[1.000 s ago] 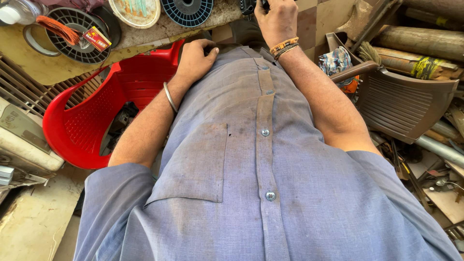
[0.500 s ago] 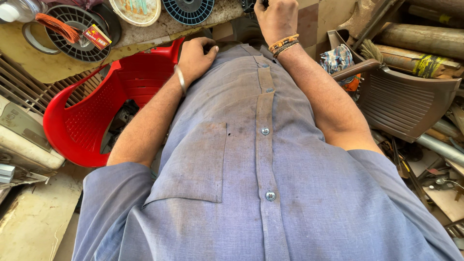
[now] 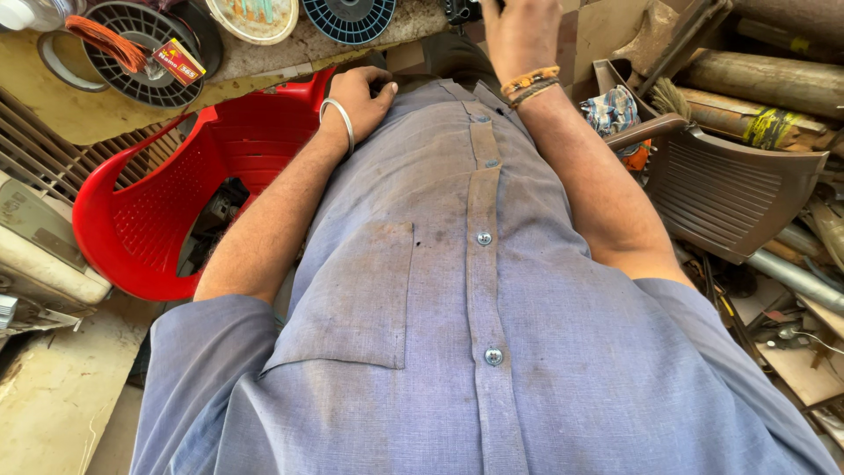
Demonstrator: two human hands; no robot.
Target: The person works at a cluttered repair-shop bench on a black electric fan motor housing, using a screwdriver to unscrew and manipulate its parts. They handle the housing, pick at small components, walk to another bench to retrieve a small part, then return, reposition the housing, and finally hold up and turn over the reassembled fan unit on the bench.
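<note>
I look down my own grey-blue buttoned shirt (image 3: 466, 290). My left hand (image 3: 359, 95), with a silver bangle on the wrist, lies against the far hem of the shirt beside a red plastic chair (image 3: 132, 220); its fingers are curled in and the thumb points right. My right hand (image 3: 520, 31), with thread bracelets on the wrist, reaches to the top edge of the view and touches a small dark object (image 3: 461, 9). The frame cuts off its fingertips, so its grip is hidden.
A stone slab (image 3: 290, 48) at the top carries wire spools (image 3: 141, 44), a dark round spool (image 3: 350, 13) and a plate (image 3: 255, 16). A brown plastic chair (image 3: 730, 189), metal pipes (image 3: 774, 79) and scrap crowd the right. A white appliance casing (image 3: 35, 255) sits at the left.
My left hand has slid a little farther up along the shirt's hem. My right hand has crept toward the top edge, so more of its fingers are cut off.
</note>
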